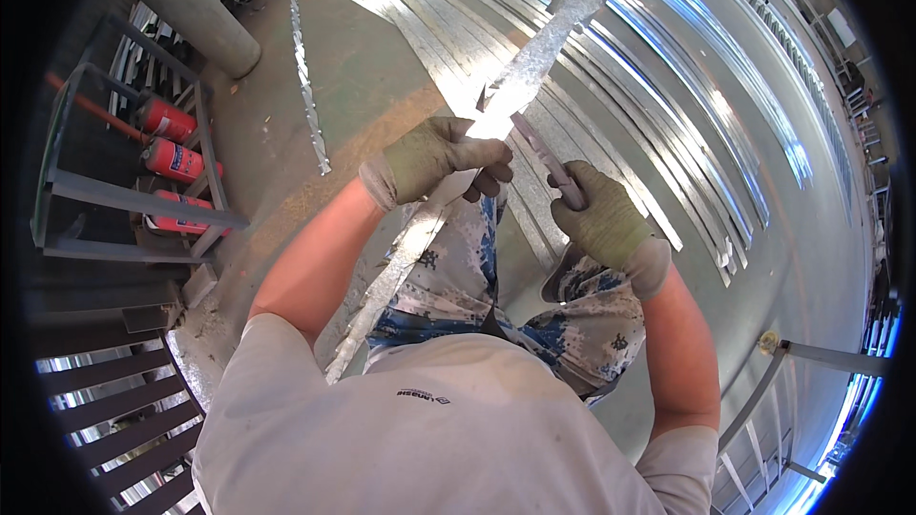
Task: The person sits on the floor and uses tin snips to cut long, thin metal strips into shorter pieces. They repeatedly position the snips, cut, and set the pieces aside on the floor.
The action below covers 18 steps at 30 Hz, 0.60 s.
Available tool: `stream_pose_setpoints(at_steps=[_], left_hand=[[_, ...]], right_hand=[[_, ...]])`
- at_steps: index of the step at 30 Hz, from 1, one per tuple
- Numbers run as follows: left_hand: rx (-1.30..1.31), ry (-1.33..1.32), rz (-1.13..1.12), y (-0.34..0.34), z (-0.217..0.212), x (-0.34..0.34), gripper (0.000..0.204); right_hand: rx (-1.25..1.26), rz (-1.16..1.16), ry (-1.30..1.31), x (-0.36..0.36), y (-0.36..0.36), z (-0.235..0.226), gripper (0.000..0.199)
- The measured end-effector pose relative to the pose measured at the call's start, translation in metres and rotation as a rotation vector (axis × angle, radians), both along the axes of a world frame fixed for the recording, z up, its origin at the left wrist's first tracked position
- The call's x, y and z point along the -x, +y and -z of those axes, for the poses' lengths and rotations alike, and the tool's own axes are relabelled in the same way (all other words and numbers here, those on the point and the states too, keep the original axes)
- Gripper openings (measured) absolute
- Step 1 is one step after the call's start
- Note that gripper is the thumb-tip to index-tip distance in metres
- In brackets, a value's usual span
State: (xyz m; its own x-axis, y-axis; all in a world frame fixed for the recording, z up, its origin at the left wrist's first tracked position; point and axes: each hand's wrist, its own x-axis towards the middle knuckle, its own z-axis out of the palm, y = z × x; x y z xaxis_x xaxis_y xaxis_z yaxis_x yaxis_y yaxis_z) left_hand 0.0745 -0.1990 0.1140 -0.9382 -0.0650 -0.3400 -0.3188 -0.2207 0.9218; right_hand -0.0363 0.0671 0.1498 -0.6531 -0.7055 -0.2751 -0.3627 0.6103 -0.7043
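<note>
Two gloved hands work one long galvanized metal strip [534,62] that runs diagonally from near the person's left hip up and away over the floor. Left hand [434,157], in an olive work glove, is closed around the strip at about its middle, fingers wrapped over the edge. Right hand [601,219], same kind of glove, is clenched on the handles of metal snips [544,154]; the tool's tip meets the strip just beside the left hand's fingers. Strip is held in the air at waist height, not resting on anything.

Floor [372,86] is grey-green concrete, dusty, with a brownish worn patch. Many more metal strips [668,105] lie side by side across it ahead and to the right, shiny, catching glare. One thin serrated strip [307,76] lies alone to the left. Grey pipe [191,5] leans at upper left. Red fire extinguishers [172,157] sit in a grey metal rack [124,195] on the left. Grey railing [821,353] at lower right.
</note>
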Motion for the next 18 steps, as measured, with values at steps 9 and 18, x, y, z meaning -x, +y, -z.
stream_pose_setpoints(at_steps=[9, 18], left_hand=[[0.069, -0.049, -0.041, 0.001, -0.001, 0.002, 0.036], [0.055, -0.093, -0.047, 0.002, 0.008, 0.012, 0.036]], right_hand=[[-0.069, 0.016, 0.178, -0.004, -0.008, 0.015, 0.023], [-0.304, 0.055, 0.602, -0.015, -0.017, 0.042, 0.033]])
